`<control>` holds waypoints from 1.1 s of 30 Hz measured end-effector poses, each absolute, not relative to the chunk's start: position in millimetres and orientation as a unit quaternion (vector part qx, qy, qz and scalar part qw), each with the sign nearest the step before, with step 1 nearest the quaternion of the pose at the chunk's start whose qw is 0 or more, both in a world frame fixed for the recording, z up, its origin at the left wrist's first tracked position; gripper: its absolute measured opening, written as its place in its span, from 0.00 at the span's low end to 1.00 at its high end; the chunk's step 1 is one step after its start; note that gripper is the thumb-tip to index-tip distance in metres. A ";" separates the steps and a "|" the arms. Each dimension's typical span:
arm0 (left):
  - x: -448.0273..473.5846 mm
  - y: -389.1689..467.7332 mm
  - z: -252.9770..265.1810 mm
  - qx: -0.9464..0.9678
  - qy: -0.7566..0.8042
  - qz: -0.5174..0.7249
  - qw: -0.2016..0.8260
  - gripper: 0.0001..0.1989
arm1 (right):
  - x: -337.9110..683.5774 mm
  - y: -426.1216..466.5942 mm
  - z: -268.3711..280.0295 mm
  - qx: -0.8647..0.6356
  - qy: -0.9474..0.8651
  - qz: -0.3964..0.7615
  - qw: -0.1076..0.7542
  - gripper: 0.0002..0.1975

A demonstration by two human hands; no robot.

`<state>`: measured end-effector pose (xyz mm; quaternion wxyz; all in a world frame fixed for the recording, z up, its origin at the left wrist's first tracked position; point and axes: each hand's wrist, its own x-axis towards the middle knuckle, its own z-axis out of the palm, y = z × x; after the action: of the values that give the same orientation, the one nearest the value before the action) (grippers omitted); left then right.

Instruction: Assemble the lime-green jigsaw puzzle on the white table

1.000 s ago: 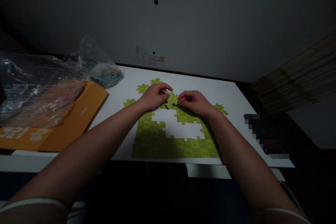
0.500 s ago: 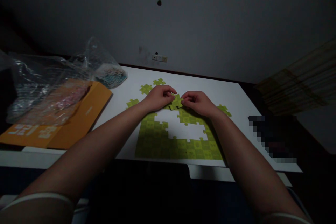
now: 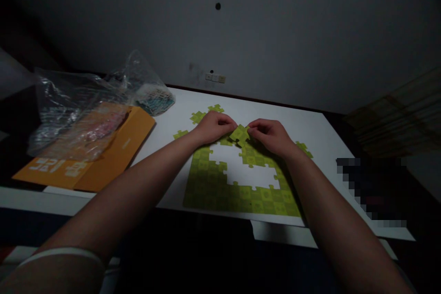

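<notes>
Green piece (image 3: 240,133): held between your hands — no clear long axis.
Left hand (image 3: 215,128), right hand (image 3: 271,135): pinching opposite corners, equally near.
Joined puzzle (image 3: 241,196): gap on piece's near side.

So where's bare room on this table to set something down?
Beyond the right hand, and between the right arm and the blurred patch, the table shows bare. Crowded: left, with plastic bag and orange folder; middle, with puzzle.

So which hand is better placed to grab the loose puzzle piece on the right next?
Probably the right hand: it's nearer that loose piece; the left hand would have to reach across. Both touch the middle piece between them.
</notes>
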<state>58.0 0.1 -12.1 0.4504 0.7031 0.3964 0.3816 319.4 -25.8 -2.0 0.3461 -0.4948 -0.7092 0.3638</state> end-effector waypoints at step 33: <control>62.2 -0.9 -15.2 0.707 0.401 0.385 0.437 0.09 | 317.7 -28.2 -2.2 -0.496 -0.687 0.418 0.327 0.16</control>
<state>62.2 -0.9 -15.2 0.4369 0.7074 0.4005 0.3852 317.7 -28.2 -2.2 0.3273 -0.4960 -0.6872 0.4179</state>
